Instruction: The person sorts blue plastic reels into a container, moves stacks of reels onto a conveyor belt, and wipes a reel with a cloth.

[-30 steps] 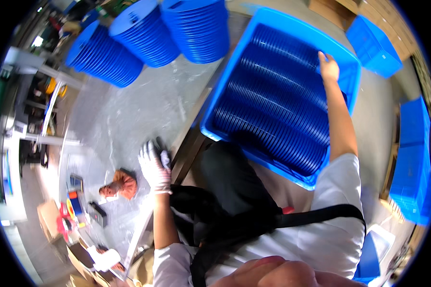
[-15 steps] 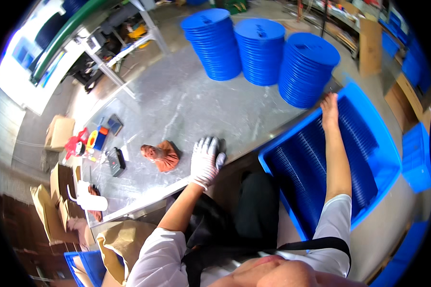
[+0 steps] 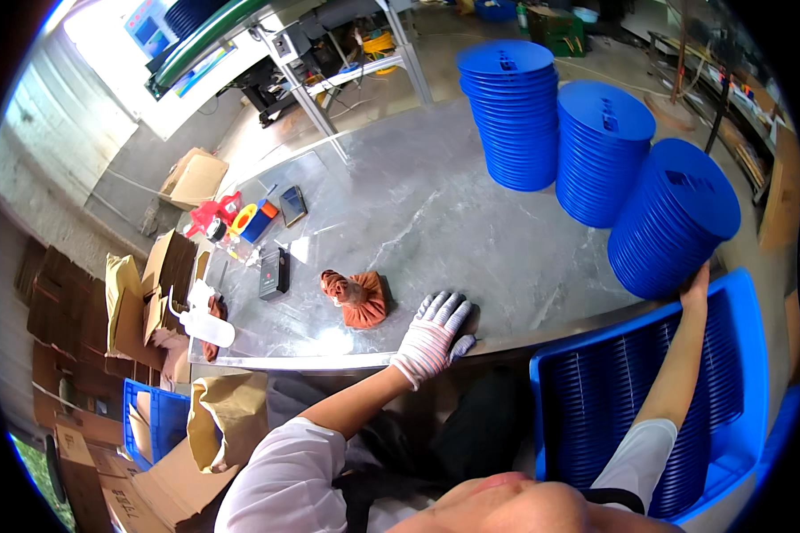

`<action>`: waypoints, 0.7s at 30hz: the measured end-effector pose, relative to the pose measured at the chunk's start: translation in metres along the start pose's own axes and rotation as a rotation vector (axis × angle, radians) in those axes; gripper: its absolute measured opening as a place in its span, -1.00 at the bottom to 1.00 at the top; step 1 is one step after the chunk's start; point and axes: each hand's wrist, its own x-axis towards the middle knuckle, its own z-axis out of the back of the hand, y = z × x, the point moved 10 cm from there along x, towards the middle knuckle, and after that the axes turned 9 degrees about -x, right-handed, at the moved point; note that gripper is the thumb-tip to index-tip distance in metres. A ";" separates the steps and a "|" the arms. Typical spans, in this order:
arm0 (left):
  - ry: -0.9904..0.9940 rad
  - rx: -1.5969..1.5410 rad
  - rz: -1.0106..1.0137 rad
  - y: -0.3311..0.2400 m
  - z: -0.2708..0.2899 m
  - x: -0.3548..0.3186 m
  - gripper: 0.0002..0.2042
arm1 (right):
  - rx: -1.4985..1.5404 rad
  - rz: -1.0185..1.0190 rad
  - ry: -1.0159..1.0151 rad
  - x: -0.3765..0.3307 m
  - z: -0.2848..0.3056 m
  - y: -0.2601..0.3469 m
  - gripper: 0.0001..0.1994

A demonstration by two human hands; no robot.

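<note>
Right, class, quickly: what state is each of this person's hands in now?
Left hand: open, gloved, palm down on the metal table.
Right hand: at the base of the rightmost blue disc stack; grip partly hidden, cannot be told.

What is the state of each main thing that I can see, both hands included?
Three tall stacks of round blue discs: standing on the grey metal table.
White-gloved left hand: fingers extended, resting on the table.
Bare right hand: at the base of the rightmost stack, fingers partly hidden.
Blue rectangular plastic crate: open, holding rows of discs.
Rust-coloured cloth: bundled, lying on the table.
</note>
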 end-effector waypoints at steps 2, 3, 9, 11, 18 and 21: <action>-0.020 -0.004 -0.014 -0.002 0.002 0.006 -0.46 | -0.002 0.073 -0.023 -0.004 0.004 -0.002 -0.45; -0.027 -0.005 -0.015 0.001 0.001 0.003 -0.46 | -0.001 0.024 -0.083 -0.018 -0.008 -0.013 -0.44; -0.055 0.002 -0.015 0.004 -0.001 0.002 -0.45 | -0.109 0.120 -0.026 -0.059 -0.050 -0.036 -0.49; -0.075 -0.003 -0.052 -0.001 -0.005 0.007 -0.45 | -0.127 0.152 0.064 -0.064 -0.058 -0.038 -0.42; -0.130 0.001 -0.065 0.005 -0.008 -0.006 -0.47 | -0.063 0.097 0.191 -0.141 -0.150 -0.084 -0.23; -0.190 -0.076 -0.063 0.007 -0.001 -0.011 -0.49 | -0.089 0.156 0.134 -0.157 -0.171 -0.100 -0.19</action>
